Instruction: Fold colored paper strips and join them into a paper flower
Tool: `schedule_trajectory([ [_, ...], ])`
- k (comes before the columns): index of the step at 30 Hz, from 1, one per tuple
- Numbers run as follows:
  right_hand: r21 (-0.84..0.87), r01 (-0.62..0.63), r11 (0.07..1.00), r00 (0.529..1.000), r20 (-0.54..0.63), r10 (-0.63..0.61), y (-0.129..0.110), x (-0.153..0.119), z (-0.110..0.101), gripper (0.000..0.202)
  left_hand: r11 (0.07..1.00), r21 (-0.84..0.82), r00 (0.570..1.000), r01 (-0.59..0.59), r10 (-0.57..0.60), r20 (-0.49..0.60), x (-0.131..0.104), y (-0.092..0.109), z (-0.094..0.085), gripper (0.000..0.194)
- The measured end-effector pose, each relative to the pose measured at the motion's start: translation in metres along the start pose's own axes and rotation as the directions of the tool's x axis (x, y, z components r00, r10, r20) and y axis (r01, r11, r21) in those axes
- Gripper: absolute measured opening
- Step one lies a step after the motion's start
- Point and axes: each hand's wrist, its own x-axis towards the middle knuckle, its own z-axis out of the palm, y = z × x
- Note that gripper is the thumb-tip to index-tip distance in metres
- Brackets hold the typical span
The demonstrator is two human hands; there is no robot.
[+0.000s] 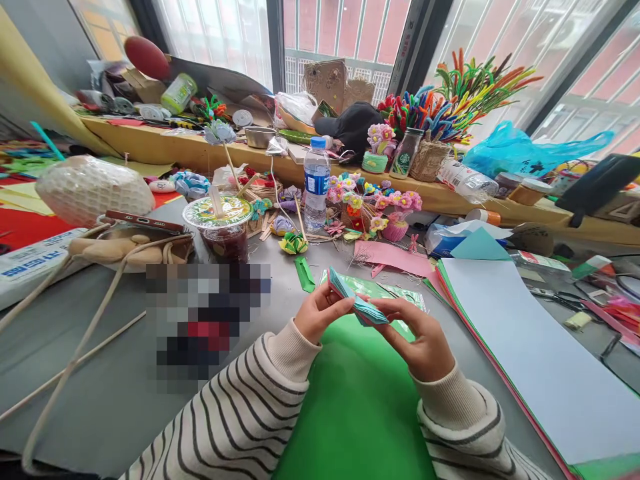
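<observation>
A thick, layered piece of folded blue paper point(369, 311) is held up between both hands over the table. My left hand point(323, 310) pinches its left end, thumb on the near side. At the right end, my right hand point(420, 333) grips it between thumb and fingers. Beneath my hands lies a bright green sheet point(360, 400). A clear plastic packet point(410, 297) shows just behind them. A small folded green paper strip point(304, 273) lies beyond my left hand, near a green and yellow folded paper flower point(293, 243).
A stack of coloured paper point(530, 333) lies on the right. A lidded drink cup point(220, 230) and a water bottle point(317, 183) stand behind. Craft flowers point(373, 200) crowd the back, below a ledge with pipe cleaners point(465, 93). A corded bag point(130, 250) is at left.
</observation>
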Motion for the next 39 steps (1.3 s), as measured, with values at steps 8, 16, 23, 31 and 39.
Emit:
schedule_trajectory([
  [8, -0.045, 0.038, 0.998, 0.999, -0.031, -0.039, -0.006, -0.001, 0.004, 0.024, 0.995, -0.019, 0.994, 0.096, -0.097, -0.048, -0.002, 0.002, 0.001, 0.036],
  [16, -0.166, 0.12, 0.979, 0.989, -0.064, -0.133, -0.007, -0.002, 0.003, 0.015, 0.987, 0.001, 0.987, 0.158, -0.158, -0.034, -0.002, 0.0, 0.003, 0.039],
  [23, -0.28, 0.164, 0.946, 0.97, -0.127, -0.206, -0.007, -0.004, 0.007, 0.016, 0.985, 0.019, 0.983, 0.172, -0.173, 0.058, -0.002, -0.004, 0.001, 0.047],
  [31, -0.388, 0.213, 0.897, 0.947, -0.145, -0.287, -0.007, -0.004, 0.011, 0.027, 0.985, 0.081, 0.975, 0.152, -0.163, 0.15, -0.003, -0.006, 0.001, 0.046],
  [39, -0.349, 0.273, 0.897, 0.949, -0.057, -0.311, -0.007, 0.0, 0.008, 0.021, 0.986, 0.108, 0.944, 0.13, -0.157, 0.292, -0.007, -0.007, 0.0, 0.044],
])
